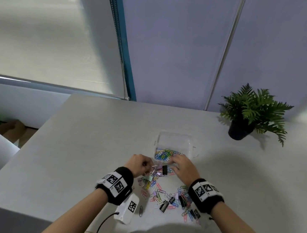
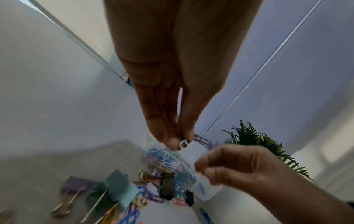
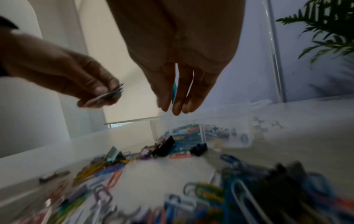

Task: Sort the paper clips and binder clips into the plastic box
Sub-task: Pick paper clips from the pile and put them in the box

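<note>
**Two hands sorting clips beside a clear plastic box**

Low in the centre of the head view, the left hand pinches a few paper clips between thumb and fingertips. The right hand hovers at the near edge of the clear plastic box, fingers hanging nearly straight, apparently holding nothing. Coloured paper clips fill the box's near compartment. More paper clips and black binder clips lie scattered on the white worktop between the wrists.

plastic box: clear glossy plastic | table: matt | wristbands: black cloth
</note>
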`<state>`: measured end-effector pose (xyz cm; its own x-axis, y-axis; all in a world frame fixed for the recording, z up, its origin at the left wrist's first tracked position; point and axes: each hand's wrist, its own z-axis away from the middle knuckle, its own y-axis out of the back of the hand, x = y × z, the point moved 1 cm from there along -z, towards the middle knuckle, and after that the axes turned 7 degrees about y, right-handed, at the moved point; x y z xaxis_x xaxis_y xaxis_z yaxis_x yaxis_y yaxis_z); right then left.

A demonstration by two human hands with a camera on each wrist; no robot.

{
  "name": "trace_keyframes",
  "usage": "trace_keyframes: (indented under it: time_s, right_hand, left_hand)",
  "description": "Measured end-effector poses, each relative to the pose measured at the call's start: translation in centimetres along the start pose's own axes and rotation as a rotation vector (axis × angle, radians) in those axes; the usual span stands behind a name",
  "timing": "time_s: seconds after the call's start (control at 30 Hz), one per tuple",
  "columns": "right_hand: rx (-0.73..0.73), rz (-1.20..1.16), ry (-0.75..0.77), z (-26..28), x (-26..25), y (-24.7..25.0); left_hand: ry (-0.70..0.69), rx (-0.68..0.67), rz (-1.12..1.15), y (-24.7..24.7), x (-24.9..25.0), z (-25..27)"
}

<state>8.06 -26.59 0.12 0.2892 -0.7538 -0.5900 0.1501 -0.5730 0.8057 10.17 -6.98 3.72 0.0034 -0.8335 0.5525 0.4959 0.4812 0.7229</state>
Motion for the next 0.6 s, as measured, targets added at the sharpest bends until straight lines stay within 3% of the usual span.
trace_keyframes:
  time_s: [0.2,0.33,0.47,0.6]
  right_hand:
    - [-0.077,0.079,0.009,1.7,0.6,-1.2]
    - [-0.183,0.175,0.148,1.4,0.5,-2.4]
    - [-0.261,0.322,0.194,2.1,0.4,-3.4]
    - [-0.195,0.327,0.186,3.4,-0.5,-3.5]
  left_hand:
    - [-0.027,0.124,-0.05,0.5,3.1,-4.2]
    - [-0.07,0.125,-0.172,0.0,4.0,-5.9]
    - [-0.132,0.159,-0.219,-0.9,3.4,-5.0]
    - [-0.1,0.125,-0.229,-2.6,0.8,-3.0]
